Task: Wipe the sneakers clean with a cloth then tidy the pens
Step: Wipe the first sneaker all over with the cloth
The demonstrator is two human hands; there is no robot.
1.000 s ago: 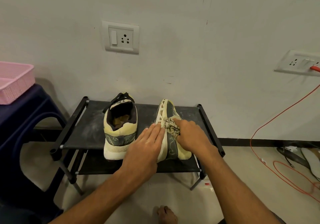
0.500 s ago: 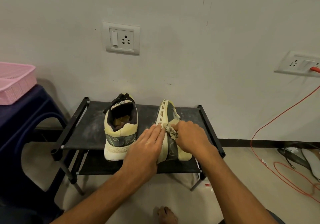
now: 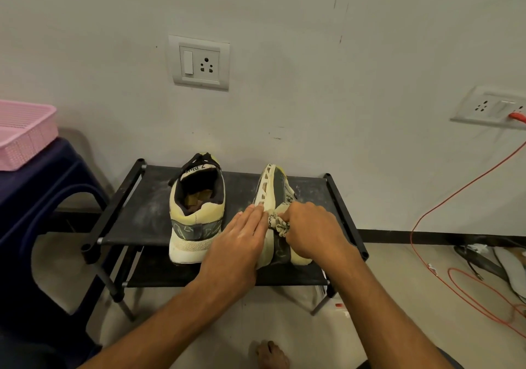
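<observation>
Presently the right sneaker point(image 3: 277, 195) lies tipped on its side on the black rack point(image 3: 142, 212), beside the upright left sneaker point(image 3: 196, 212). The right hand point(image 3: 313, 232) pinches a bunched cloth point(image 3: 277, 223) against it; the left hand point(image 3: 239, 243) presses flat, fingers together, on its sole.

The rack point(image 3: 142, 212) lies bare and open left of the upright sneaker point(image 3: 196, 220), hemmed by its left rail point(image 3: 118, 207) and the wall point(image 3: 284, 98) behind.

Most of the cloth point(image 3: 277, 224) inside the right hand point(image 3: 314, 233) (one crumpled corner out); pink basket point(image 3: 25, 132) half off-frame.
</observation>
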